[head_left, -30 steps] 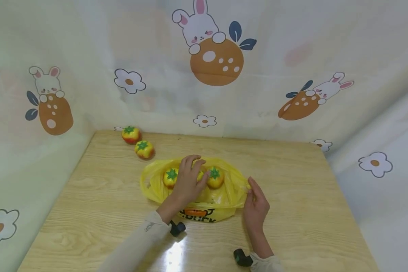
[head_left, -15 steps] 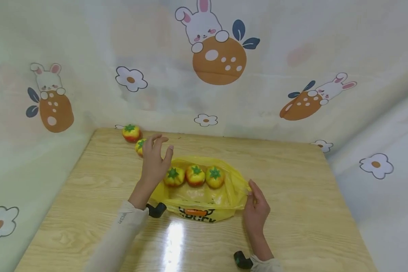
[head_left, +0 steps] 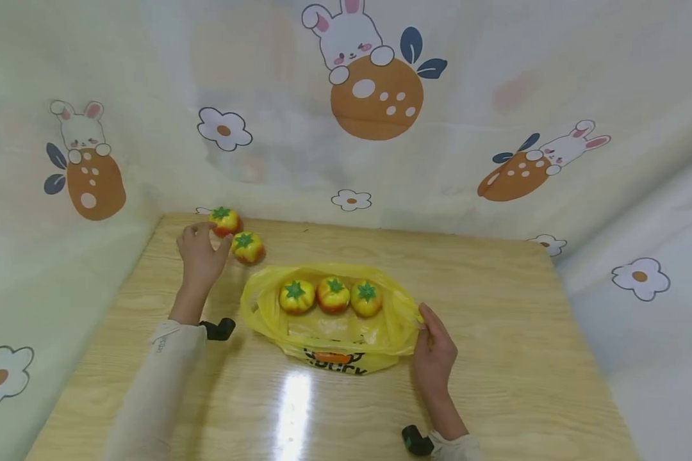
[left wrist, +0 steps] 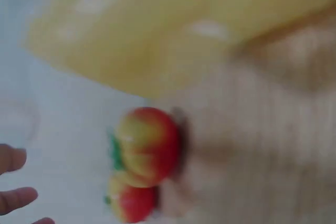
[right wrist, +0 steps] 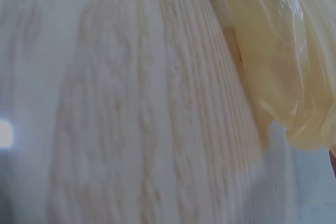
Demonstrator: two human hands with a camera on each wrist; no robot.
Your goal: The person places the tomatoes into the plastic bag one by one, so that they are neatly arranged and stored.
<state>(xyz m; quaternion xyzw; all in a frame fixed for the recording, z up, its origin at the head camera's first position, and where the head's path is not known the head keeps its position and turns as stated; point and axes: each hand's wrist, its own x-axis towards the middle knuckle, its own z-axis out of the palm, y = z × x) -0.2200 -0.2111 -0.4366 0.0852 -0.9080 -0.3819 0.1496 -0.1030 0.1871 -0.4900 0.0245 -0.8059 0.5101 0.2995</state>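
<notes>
- Far left: the bare left hand (head_left: 200, 256) is over the rear left part of the pale wood-grain counter (head_left: 496, 307). Its fingers (left wrist: 18, 199) stand well parted from the thumb, with nothing held between them.
- Just right of that hand: two loose, glossy, plastic-looking round yellow-and-red fruits with green leafy tops. The rear fruit (head_left: 225, 221) is by the index fingertip; the front fruit (head_left: 248, 248) is just right of the thumb tip and nearer the person.
- Governing relation, as judged: the loose pair lies to the right of the left fingers, and the thumb gap faces back and right. Each fruit is round, with no marked long axis; the pair runs from back left to front right.
- Contact: the left wrist view is blurred; fingers and fruits appear apart there, but a light touch on the rear fruit cannot be ruled out.
- Centre: a thin yellow plastic bag (head_left: 380, 363) with black lettering, its long axis left to right, mouth upward. Three matching fruits (head_left: 332, 294) sit in a row inside.
- Right: the right hand (head_left: 435, 352) pinches the bag's right edge, well apart from the loose pair; the left hand is the nearer.
</notes>
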